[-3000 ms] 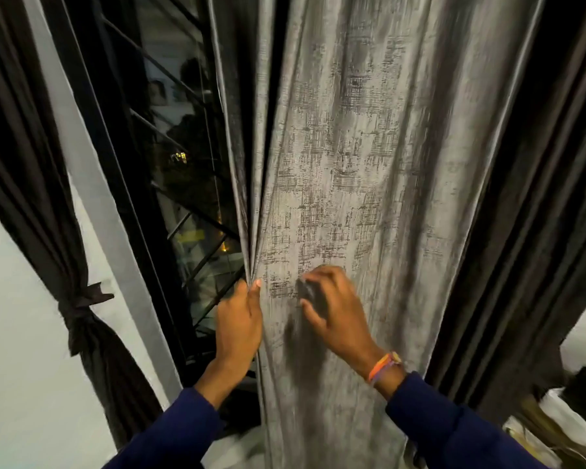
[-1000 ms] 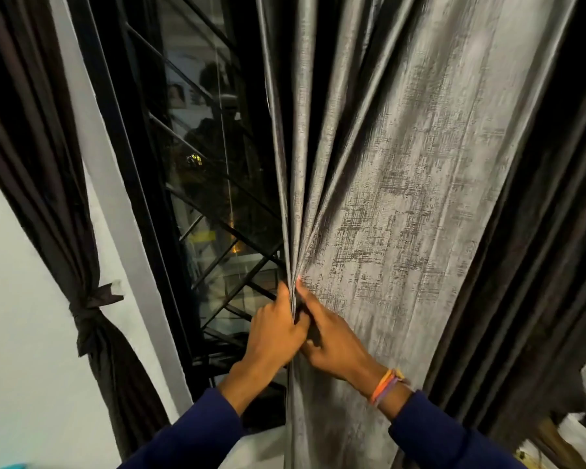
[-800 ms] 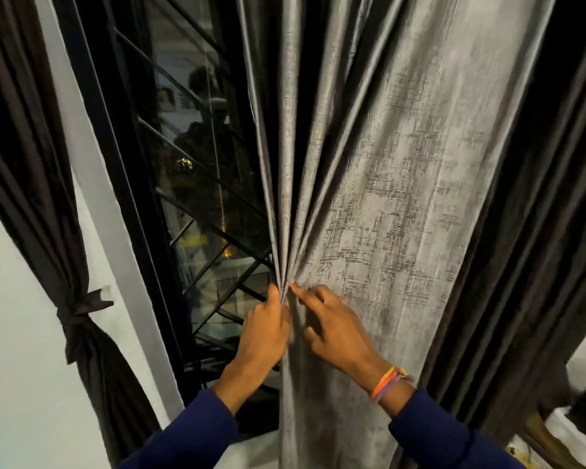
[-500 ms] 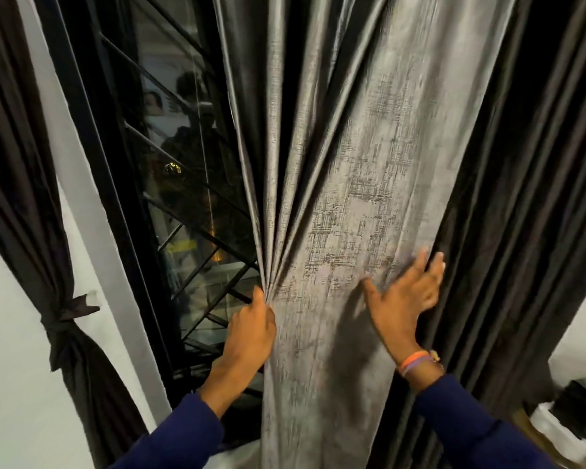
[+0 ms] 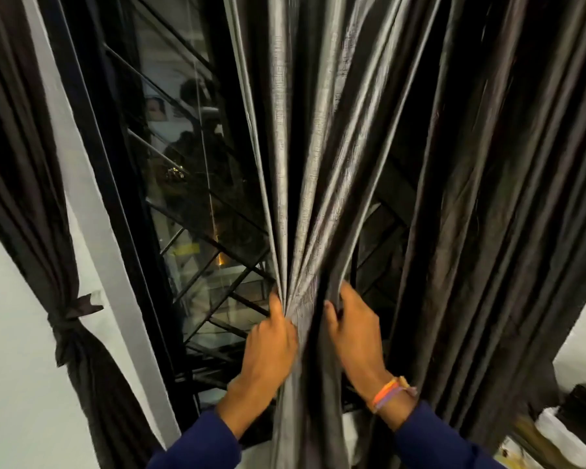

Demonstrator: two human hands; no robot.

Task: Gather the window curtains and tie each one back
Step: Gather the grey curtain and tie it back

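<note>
The window point(image 5: 197, 204) shows dark glass behind a black grille. At far left a dark curtain point(image 5: 31, 184) is already knotted back. The grey curtain point(image 5: 305, 157) hangs mid-frame, its pleats bunched to a narrow waist between both hands. The left hand point(image 5: 271, 340) clenches the bundle's left side; the right hand point(image 5: 356, 333) curls round its right edge. Gathering looks nearly done. Next, I judge, comes tying, which needs one grip holding the bundle.

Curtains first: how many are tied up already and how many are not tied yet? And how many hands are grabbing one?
Tied dark brown curtains: 1, far left
Untied curtains: 2, shiny grey one, dark brown one
Hands gripping the grey curtain: 2, left hand, right hand
Total: 3 curtains, 2 hands
</note>
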